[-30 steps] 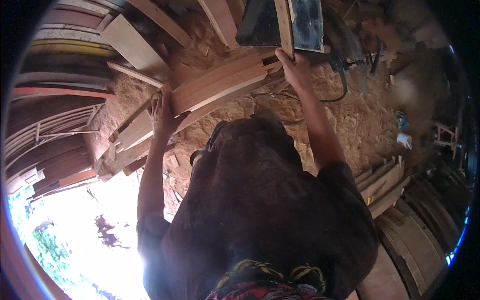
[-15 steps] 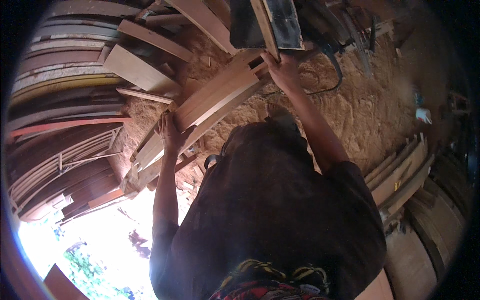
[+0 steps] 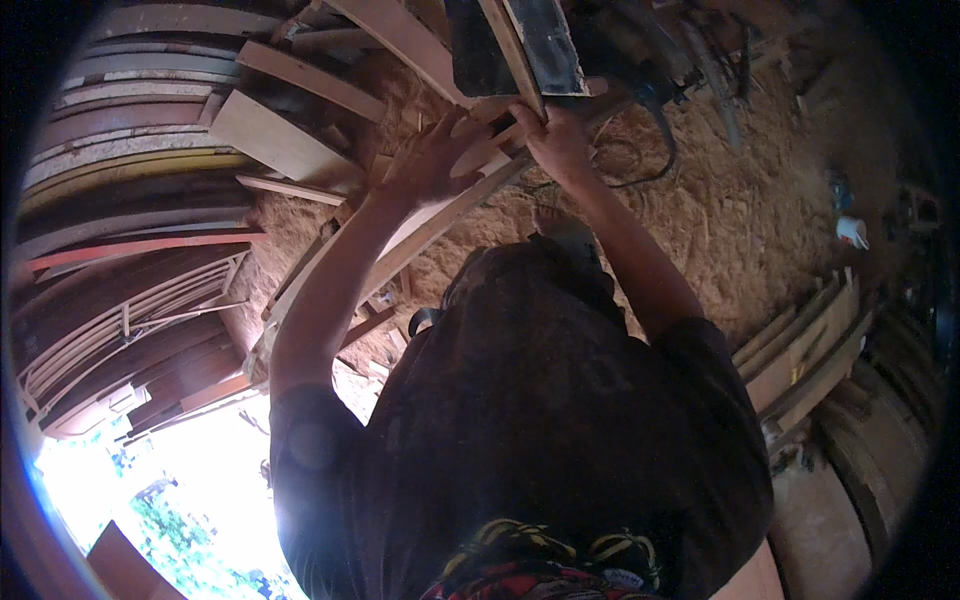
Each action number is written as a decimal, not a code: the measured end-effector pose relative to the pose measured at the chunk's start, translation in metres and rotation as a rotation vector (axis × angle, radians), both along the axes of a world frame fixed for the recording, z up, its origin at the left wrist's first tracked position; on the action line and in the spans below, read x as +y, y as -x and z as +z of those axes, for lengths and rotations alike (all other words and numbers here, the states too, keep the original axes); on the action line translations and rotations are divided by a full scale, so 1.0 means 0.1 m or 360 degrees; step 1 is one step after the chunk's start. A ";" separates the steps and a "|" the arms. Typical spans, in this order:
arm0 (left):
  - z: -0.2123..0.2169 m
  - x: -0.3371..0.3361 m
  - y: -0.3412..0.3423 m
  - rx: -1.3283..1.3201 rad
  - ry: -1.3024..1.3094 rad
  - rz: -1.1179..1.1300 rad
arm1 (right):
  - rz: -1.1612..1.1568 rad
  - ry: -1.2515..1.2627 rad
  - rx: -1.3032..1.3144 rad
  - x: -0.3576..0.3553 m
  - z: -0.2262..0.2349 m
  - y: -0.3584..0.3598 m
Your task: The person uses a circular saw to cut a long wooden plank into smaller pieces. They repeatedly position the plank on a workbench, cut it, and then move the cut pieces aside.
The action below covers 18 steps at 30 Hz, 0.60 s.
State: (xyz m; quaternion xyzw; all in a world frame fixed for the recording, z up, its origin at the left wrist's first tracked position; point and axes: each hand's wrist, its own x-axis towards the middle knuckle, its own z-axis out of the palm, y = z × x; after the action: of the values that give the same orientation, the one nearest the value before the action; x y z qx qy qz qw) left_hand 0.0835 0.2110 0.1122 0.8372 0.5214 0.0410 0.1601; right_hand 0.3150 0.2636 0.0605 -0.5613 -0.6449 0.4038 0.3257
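My right hand (image 3: pixel 557 145) is closed around the lower end of a narrow wooden strip (image 3: pixel 512 55), which slants up past a black panel (image 3: pixel 480 60) with a pale edge. Just left of it, my left hand (image 3: pixel 435 160) hovers over or rests on a long wooden board (image 3: pixel 415 235), its fingers spread; contact cannot be made out. The board runs diagonally from lower left to upper right, and my left hand and forearm cover much of it.
Stacked planks (image 3: pixel 130 150) fill the left side, with a loose short board (image 3: pixel 285 140) nearer the middle. Sawdust-like brown material (image 3: pixel 700 210) covers the ground. A dark cable (image 3: pixel 665 150) curves right of my right hand. More boards (image 3: pixel 800 350) lie at right, below a white container (image 3: pixel 852 232).
My left hand has left the lower part of the long board and moved up and right, close to my right hand, fingers spreading. The strip and black panel have shifted slightly left.
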 end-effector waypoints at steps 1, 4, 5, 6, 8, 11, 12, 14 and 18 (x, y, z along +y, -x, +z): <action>0.00 0.06 -0.01 0.0031 0.0009 -0.0031 | -0.0006 -0.0028 0.0043 -0.01 0.02 0.00; 0.02 0.18 -0.04 0.0151 0.0059 -0.0117 | -0.0044 -0.0013 0.0088 0.00 -0.03 0.01; 0.05 0.21 -0.07 0.0194 0.0083 -0.0121 | -0.0052 0.0007 0.0082 0.00 -0.03 0.02; 0.07 0.23 -0.10 0.0238 0.0107 -0.0122 | -0.0070 -0.0018 0.0111 -0.02 -0.03 0.03; 0.11 0.22 -0.12 0.0289 0.0198 -0.0089 | -0.0094 -0.0075 0.0169 -0.04 -0.02 0.05; 0.10 0.22 -0.12 0.0364 0.0252 -0.0079 | -0.0081 0.0087 0.0187 -0.04 -0.03 0.03; 0.08 0.21 -0.11 0.0388 0.0259 -0.0083 | -0.0084 0.0047 0.0198 -0.04 -0.05 0.04; 0.02 0.25 -0.09 0.0346 0.0128 -0.0155 | -0.0088 -0.0046 0.0209 -0.01 -0.13 0.04; 0.01 0.26 -0.12 0.0322 0.0125 -0.0158 | -0.0126 -0.0148 0.0138 0.06 -0.09 0.05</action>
State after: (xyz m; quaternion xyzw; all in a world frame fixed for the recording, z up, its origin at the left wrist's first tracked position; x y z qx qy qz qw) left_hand 0.0953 0.2368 0.1130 0.8549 0.4939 -0.0721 0.1413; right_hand 0.3105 0.2700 0.0513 -0.5526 -0.6255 0.3841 0.3948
